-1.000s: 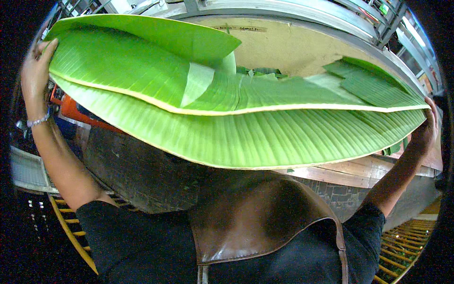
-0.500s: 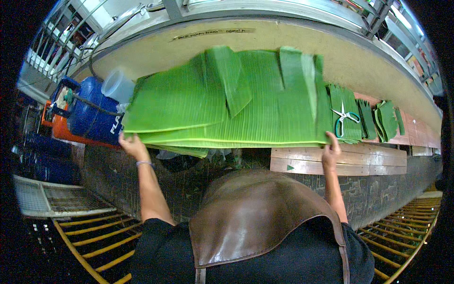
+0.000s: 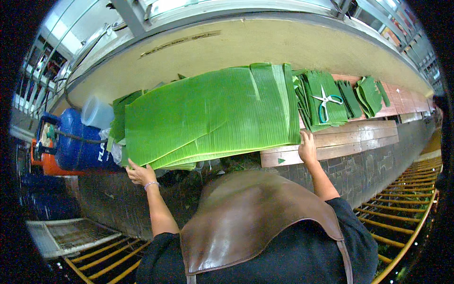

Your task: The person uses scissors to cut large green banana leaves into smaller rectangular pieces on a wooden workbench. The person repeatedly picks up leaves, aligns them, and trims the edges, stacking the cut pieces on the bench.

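Left fingers (image 3: 133, 165), right fingers (image 3: 303, 137) at near corners of broad green ribbed leaf (image 3: 203, 113); pinched or loose, cannot tell. Leaf spans between and beyond them. Beyond right fingers: teal-handled metal scissors (image 3: 325, 100) on cut green leaf stack (image 3: 313, 84). Uneven pull could split leaf along ribs.

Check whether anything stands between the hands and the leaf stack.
Nothing visible does. The left hand is at the near left corner of the leaf stack, the right hand at its near right corner. The scissors lie farther right on a separate leaf pile, not in between.
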`<state>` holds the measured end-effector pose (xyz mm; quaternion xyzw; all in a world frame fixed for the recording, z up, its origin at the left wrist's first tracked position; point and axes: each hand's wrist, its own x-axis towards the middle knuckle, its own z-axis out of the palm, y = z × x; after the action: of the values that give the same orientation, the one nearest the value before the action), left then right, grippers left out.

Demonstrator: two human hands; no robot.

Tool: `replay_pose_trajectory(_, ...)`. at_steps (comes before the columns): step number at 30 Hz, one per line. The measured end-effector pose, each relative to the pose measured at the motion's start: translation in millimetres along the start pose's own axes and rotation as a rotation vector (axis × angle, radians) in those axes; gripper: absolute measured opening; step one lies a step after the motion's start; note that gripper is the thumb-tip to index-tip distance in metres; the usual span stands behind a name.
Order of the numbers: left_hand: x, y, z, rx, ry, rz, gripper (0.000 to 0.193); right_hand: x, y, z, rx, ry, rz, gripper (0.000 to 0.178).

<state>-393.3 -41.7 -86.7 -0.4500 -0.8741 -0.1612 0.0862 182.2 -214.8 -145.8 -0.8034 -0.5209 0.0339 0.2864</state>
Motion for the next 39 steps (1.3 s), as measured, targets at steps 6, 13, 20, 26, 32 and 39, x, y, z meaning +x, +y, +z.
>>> replay_pose_trajectory(6,-62.2,74.0,-2.4,-0.193,0.016,0.689,0.065,68.0,40.1,-21.8,-0.033,0.212,-0.125,0.037)
replay_pose_trajectory(13,-193.1,167.9,-9.6,-0.431,-0.45,1.283,0.044,163.6,110.3,-44.3,-0.353,0.094,0.135,0.051)
replay_pose_trajectory(20,-239.7,206.8,-21.5,-0.4,-0.554,1.452,0.042,185.5,136.0,-63.4,-0.504,-0.272,0.255,0.073)
replay_pose_trajectory(26,-258.5,233.1,-9.3,-0.284,-0.544,1.462,0.041,202.6,136.4,-75.0,-0.528,-0.391,0.219,0.079)
replay_pose_trajectory(32,-275.6,261.0,7.3,-0.134,-0.444,1.563,0.066,207.1,165.2,-70.4,-0.508,-0.307,0.069,0.055)
replay_pose_trajectory(39,-281.5,283.0,7.7,-0.083,-0.41,1.699,0.068,197.8,164.0,-76.3,-0.31,-0.21,0.266,0.051)
